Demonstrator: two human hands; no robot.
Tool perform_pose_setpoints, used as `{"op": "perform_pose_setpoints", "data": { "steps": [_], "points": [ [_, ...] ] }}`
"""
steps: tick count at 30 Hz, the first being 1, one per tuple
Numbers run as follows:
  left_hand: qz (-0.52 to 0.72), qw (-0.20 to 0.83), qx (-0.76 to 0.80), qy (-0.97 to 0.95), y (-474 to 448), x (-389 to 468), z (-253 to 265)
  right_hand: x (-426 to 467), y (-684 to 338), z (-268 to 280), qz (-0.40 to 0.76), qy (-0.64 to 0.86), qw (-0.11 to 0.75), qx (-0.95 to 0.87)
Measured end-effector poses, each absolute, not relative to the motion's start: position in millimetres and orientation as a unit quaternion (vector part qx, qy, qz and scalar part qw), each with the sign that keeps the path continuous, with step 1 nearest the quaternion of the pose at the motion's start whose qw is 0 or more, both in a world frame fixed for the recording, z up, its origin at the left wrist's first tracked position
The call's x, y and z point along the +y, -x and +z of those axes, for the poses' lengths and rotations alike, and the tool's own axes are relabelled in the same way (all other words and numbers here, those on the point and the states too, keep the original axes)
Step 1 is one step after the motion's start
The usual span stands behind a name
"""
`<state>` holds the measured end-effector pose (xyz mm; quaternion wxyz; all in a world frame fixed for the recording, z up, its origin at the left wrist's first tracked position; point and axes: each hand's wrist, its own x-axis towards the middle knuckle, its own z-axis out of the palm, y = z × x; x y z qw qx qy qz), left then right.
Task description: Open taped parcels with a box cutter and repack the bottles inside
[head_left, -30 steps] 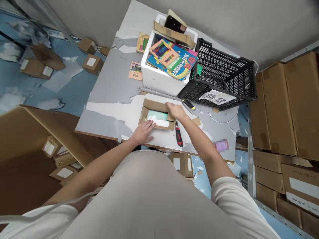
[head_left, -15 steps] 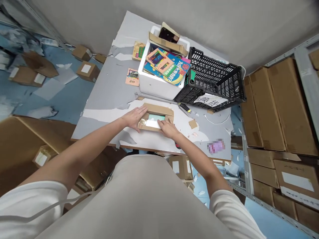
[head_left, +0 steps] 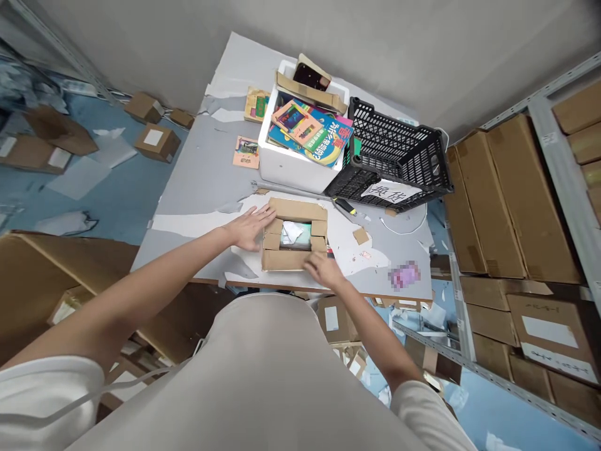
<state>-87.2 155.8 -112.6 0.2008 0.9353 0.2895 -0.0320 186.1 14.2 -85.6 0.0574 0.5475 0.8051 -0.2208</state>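
A small cardboard box (head_left: pixel 295 260) lies on the table with its flaps folded outward. Inside it I see a green item (head_left: pixel 304 234) partly covered by a crumpled white paper (head_left: pixel 292 232); what the green item is I cannot make out. My left hand (head_left: pixel 250 228) rests flat against the box's left side, fingers spread. At the near right corner, my right hand (head_left: pixel 325 269) has its curled fingers on the front flap, slightly blurred. A yellow and black utility knife (head_left: pixel 345 205) lies beyond the box to the right.
Behind stand a white foam box (head_left: pixel 293 172) of books and a black plastic crate (head_left: pixel 399 160). A cardboard scrap (head_left: pixel 360 236) and a purple blurred item (head_left: pixel 405 275) lie to the right. Large cartons (head_left: pixel 521 200) fill a right-hand shelf; a big open carton (head_left: pixel 47 282) stands left.
The front flap has come open toward me, and the crumpled paper now shows inside the box. My right hand has moved from over the opening down to the near flap. My left hand stays beside the box.
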Motion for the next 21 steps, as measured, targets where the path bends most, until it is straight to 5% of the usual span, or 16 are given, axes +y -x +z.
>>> {"op": "perform_pose_setpoints", "data": {
  "steps": [3, 9, 14, 21],
  "points": [
    [-0.004, 0.209, 0.262, -0.942, 63.1, 145.8, -99.1, 52.2, -187.3, -68.4, -0.165, -0.555, 0.059, 0.813],
    [-0.121, 0.148, 0.270, -0.944, 5.1, 133.3, -109.5, 112.8, -151.3, -70.9, -0.106, -0.440, 0.299, 0.840],
    [-0.105, 0.090, 0.318, -0.938, 11.8, 132.9, -112.8, 101.8, -174.3, -58.2, -0.050, -0.463, 0.248, 0.849],
    [-0.100, 0.164, 0.208, -0.959, 9.8, 135.8, -117.2, 79.3, -217.9, -55.5, -0.034, -0.519, 0.235, 0.821]
  ]
}}
